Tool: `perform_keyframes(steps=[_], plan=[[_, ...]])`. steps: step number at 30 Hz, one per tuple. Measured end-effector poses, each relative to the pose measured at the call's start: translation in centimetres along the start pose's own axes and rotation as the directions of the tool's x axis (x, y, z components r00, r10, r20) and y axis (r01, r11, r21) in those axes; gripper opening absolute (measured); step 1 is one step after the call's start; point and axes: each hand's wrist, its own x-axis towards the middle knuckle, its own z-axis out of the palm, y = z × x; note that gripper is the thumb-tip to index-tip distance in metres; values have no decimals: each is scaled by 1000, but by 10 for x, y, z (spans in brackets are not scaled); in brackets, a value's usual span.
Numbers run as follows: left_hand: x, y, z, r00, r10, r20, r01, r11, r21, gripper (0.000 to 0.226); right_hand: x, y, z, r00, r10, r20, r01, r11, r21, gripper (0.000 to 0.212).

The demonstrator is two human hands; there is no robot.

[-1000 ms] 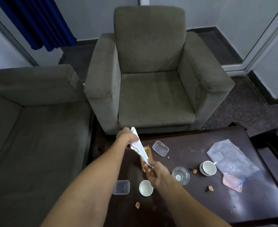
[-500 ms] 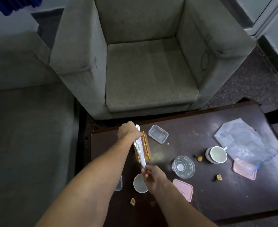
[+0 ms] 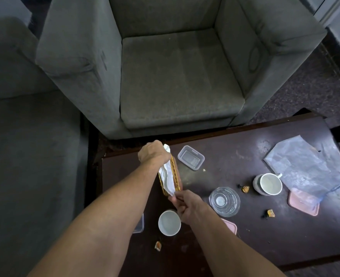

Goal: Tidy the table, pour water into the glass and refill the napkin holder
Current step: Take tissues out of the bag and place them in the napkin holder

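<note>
White napkins [image 3: 168,176] sit partly inside a narrow wooden napkin holder [image 3: 175,177] at the left of the dark table [image 3: 235,242]. My left hand [image 3: 153,153] grips the napkins' far end, above the holder. My right hand [image 3: 187,204] pinches their near corner. An empty clear glass [image 3: 224,201] stands to the right of my right hand.
On the table: a clear plastic container [image 3: 191,160], a white bowl [image 3: 169,222], a white mug [image 3: 269,184], pink lids [image 3: 303,201], a plastic bag [image 3: 303,166], and crumpled wrappers [image 3: 245,189]. A grey armchair [image 3: 177,76] stands behind, a sofa [image 3: 29,156] to the left.
Both hands have lowered the napkins from above the holder down into it. The view has tilted down toward the table.
</note>
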Motion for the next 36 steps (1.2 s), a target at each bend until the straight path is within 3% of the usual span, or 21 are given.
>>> perform_keyframes(steps=[10, 16, 23, 28, 36], plan=[[1, -1, -7, 995, 13, 98, -26, 991, 129, 21, -2, 1, -10, 997, 74, -14, -75, 990, -123, 21], [2, 1, -7, 985, 28, 168, -58, 982, 179, 12, 2, -2, -18, 997, 44, -55, -52, 987, -152, 25], [5, -6, -12, 980, 10, 199, -31, 994, 105, 14, -1, -3, -22, 998, 20, -52, -30, 981, -193, 1], [1, -11, -11, 989, -23, 143, 20, 999, 29, 35, -12, -9, -23, 997, -21, -69, 2, 965, -262, 6], [-24, -7, -30, 999, -32, -27, 32, 999, -7, 36, -37, -23, -12, 981, -185, -58, 143, 893, -426, 18]])
